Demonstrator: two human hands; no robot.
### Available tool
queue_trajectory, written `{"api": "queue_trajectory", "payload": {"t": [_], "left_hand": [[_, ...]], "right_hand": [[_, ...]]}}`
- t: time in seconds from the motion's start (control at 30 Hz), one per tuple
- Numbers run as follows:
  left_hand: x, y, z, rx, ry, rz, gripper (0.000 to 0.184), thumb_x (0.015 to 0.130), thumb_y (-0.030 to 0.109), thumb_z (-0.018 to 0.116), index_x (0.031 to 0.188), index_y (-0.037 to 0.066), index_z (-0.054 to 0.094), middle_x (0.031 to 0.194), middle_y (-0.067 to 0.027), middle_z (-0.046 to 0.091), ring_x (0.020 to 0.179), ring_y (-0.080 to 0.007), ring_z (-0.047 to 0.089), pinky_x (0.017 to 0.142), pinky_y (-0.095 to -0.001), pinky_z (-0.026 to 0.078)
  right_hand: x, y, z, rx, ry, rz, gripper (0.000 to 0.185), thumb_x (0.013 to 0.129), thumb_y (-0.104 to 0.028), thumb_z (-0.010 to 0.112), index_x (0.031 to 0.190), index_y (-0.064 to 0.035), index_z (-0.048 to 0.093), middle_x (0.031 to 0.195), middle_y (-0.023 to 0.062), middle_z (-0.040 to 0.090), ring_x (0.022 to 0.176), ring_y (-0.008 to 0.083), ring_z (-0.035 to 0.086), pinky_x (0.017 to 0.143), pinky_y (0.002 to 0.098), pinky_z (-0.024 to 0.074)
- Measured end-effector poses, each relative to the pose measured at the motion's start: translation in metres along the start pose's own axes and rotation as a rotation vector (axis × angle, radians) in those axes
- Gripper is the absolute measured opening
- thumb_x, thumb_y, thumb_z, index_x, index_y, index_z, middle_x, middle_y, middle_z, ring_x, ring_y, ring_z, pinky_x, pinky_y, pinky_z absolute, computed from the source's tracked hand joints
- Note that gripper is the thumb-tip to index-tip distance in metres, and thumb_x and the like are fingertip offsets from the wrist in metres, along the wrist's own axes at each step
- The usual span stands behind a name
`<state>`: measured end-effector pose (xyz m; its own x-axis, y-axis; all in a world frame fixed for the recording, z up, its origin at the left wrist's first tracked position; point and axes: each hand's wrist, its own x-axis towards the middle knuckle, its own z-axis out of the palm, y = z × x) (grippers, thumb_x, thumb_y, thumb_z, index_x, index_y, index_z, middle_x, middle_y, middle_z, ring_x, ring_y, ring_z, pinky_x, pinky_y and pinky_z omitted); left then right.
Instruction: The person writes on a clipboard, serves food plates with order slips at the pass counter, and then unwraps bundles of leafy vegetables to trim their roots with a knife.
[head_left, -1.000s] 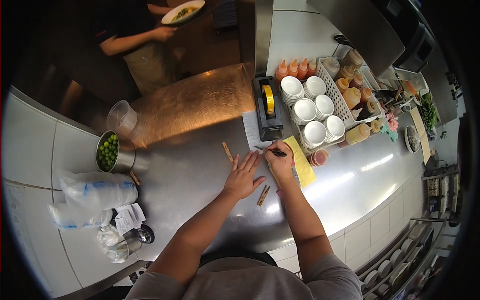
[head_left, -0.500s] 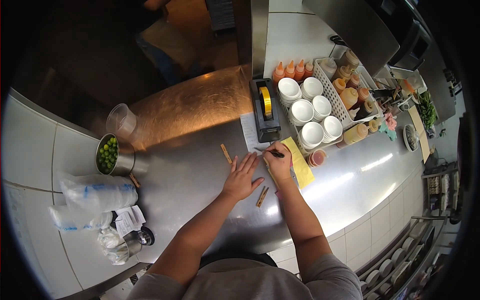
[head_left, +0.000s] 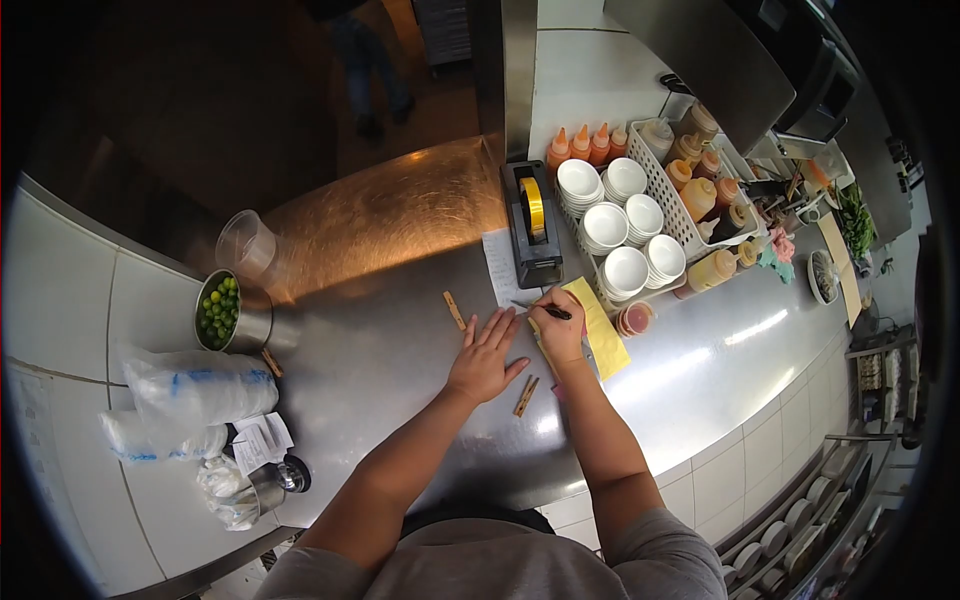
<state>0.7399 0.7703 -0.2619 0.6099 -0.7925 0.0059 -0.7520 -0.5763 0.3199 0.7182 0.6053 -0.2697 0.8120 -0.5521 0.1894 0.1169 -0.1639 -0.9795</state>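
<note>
My right hand is closed around a dark pen, its tip at the lower end of a white paper slip. My left hand lies flat with fingers spread, its fingertips at the slip's lower edge. Beside my right hand is a yellow paper pad, partly covered by that hand. One wooden clothespin lies left of my left fingertips, and another clothespin lies near my left thumb. A black tape dispenser with yellow tape stands just beyond the slip.
Stacked white bowls and a white basket of sauce bottles stand at the right back. A metal pot of green limes, plastic bag rolls and a clear container are at left. Another person's legs show beyond the counter.
The person beyond the counter has moved, with legs and shoes now showing farther back. My hands stay nearly in place, with the pen still at the slip.
</note>
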Motion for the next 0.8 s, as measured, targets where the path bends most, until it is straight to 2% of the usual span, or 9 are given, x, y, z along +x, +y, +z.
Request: {"api": "queue_trajectory", "payload": {"t": [0.27, 0.33, 0.47, 0.53, 0.67, 0.73, 0.8], "left_hand": [[0.0, -0.002, 0.001, 0.014, -0.006, -0.002, 0.07, 0.093, 0.05, 0.047, 0.145, 0.006, 0.031, 0.153, -0.0078, 0.026, 0.144, -0.0205, 0.019, 0.117, -0.0496, 0.009], [0.0, -0.001, 0.002, 0.01, -0.007, -0.003, 0.07, 0.093, 0.05, 0.046, 0.145, 0.006, 0.031, 0.153, -0.0079, 0.026, 0.144, -0.0206, 0.018, 0.117, -0.0498, 0.009], [0.0, -0.001, 0.001, 0.011, -0.009, 0.0, 0.07, 0.093, 0.05, 0.046, 0.145, 0.006, 0.031, 0.153, -0.0078, 0.026, 0.144, -0.0206, 0.019, 0.117, -0.0498, 0.009], [0.0, -0.001, 0.002, 0.013, -0.001, 0.002, 0.07, 0.093, 0.05, 0.046, 0.145, 0.006, 0.03, 0.153, -0.0078, 0.026, 0.144, -0.0205, 0.019, 0.117, -0.0496, 0.009], [0.0, 0.0, 0.0, 0.007, -0.008, -0.003, 0.07, 0.093, 0.05, 0.046, 0.145, 0.006, 0.031, 0.153, -0.0078, 0.026, 0.143, -0.0205, 0.019, 0.117, -0.0491, 0.009], [0.0, -0.001, 0.0, 0.01, -0.008, -0.003, 0.07, 0.093, 0.05, 0.046, 0.145, 0.006, 0.031, 0.154, -0.0077, 0.026, 0.144, -0.0206, 0.019, 0.117, -0.0488, 0.009], [0.0, -0.001, 0.0, -0.004, -0.002, 0.001, 0.07, 0.092, 0.048, 0.048, 0.145, 0.005, 0.031, 0.153, -0.0086, 0.026, 0.143, -0.0217, 0.02, 0.117, -0.0494, 0.009]], "right_hand": [[0.001, -0.001, 0.001, 0.04, 0.008, -0.019, 0.009, 0.073, 0.003, 0.062, 0.073, -0.0014, 0.055, 0.064, 0.001, 0.054, 0.061, 0.0072, 0.049, 0.056, 0.0227, 0.0407], [-0.001, -0.004, 0.0, 0.0, 0.01, 0.032, 0.009, 0.069, 0.002, 0.065, 0.071, -0.0008, 0.057, 0.067, 0.0038, 0.057, 0.065, 0.0127, 0.052, 0.062, 0.0256, 0.042], [0.0, -0.008, 0.0, -0.001, 0.032, 0.035, 0.01, 0.069, 0.001, 0.066, 0.071, -0.0009, 0.056, 0.067, 0.0046, 0.056, 0.065, 0.0138, 0.052, 0.062, 0.0263, 0.0419], [0.001, -0.007, 0.001, 0.004, 0.033, -0.066, 0.009, 0.073, 0.005, 0.061, 0.073, -0.0013, 0.054, 0.063, 0.0005, 0.053, 0.059, 0.0066, 0.048, 0.054, 0.0227, 0.0394], [0.0, -0.011, 0.001, -0.026, 0.047, -0.065, 0.009, 0.073, 0.005, 0.061, 0.072, -0.0012, 0.054, 0.063, 0.0005, 0.053, 0.059, 0.0066, 0.048, 0.054, 0.0226, 0.0395], [0.0, -0.01, 0.0, 0.085, 0.019, 0.035, 0.01, 0.073, 0.005, 0.061, 0.072, -0.0011, 0.054, 0.062, 0.0011, 0.053, 0.059, 0.0073, 0.048, 0.054, 0.0228, 0.0396], [0.0, -0.007, 0.001, 0.04, 0.054, -0.01, 0.01, 0.073, 0.004, 0.062, 0.071, -0.001, 0.054, 0.062, 0.0016, 0.053, 0.058, 0.0077, 0.048, 0.054, 0.0232, 0.0397]]}}
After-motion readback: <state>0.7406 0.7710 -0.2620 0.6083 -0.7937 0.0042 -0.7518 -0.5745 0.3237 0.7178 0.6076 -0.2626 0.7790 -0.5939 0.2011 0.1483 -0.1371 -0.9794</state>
